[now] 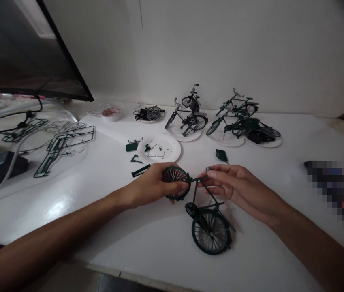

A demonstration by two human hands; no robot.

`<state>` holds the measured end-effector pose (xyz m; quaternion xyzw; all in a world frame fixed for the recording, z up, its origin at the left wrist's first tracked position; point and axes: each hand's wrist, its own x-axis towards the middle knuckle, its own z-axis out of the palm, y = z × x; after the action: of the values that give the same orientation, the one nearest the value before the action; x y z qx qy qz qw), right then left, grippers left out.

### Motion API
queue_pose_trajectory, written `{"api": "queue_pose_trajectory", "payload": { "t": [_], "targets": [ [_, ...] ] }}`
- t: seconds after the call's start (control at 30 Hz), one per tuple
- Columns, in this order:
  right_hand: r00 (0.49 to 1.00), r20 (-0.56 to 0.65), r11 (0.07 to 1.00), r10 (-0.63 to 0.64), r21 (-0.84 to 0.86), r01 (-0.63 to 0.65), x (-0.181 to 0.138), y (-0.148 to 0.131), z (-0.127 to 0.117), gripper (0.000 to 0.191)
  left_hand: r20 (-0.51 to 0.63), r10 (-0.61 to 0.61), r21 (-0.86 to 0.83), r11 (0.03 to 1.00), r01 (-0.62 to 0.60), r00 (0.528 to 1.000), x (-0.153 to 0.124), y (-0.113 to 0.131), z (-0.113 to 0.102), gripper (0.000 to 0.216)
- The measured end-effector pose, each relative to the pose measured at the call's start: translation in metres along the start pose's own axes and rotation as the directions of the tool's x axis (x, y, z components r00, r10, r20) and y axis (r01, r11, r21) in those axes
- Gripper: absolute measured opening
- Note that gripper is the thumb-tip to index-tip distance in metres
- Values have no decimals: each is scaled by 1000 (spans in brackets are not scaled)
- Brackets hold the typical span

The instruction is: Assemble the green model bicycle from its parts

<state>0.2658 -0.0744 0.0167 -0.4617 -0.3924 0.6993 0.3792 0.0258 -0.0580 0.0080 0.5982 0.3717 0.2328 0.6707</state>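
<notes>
A dark green model bicycle [204, 211] lies on the white table [105, 211], its rear wheel [210, 232] nearest me. My left hand [156, 187] is closed round the front wheel [174, 176]. My right hand [235, 186] pinches the front of the frame near the handlebar, with a small silver piece [208, 168] at the fingertips. A paper plate [159, 149] with small loose parts sits just beyond the hands.
Several assembled model bicycles [190, 117] stand on paper plates at the back. Dark green parts frames [65, 146] lie at the left, with a tape roll [111, 113] and a monitor [28, 48] above cables. Small green pieces [221, 154] lie by the plate. A blurred object [338, 194] is at right.
</notes>
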Motion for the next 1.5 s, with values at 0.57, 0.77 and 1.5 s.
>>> {"api": "queue_pose_trajectory", "payload": {
  "t": [0.57, 0.77, 1.5],
  "targets": [
    [999, -20, 969, -47, -245, 41, -2, -3, 2, 27, -2, 23, 72, 997, -23, 1000, -4, 3, -4, 30],
    [993, -68, 971, -96, -227, 78, -3, 1, 7, 26, -51, 39, 80, 996, -34, 998, -4, 3, -4, 32],
    [978, -148, 981, -147, -151, 124, -4, 3, 12, 23, -23, 140, 74, 988, -138, 990, -3, 9, -12, 29]
  ]
}}
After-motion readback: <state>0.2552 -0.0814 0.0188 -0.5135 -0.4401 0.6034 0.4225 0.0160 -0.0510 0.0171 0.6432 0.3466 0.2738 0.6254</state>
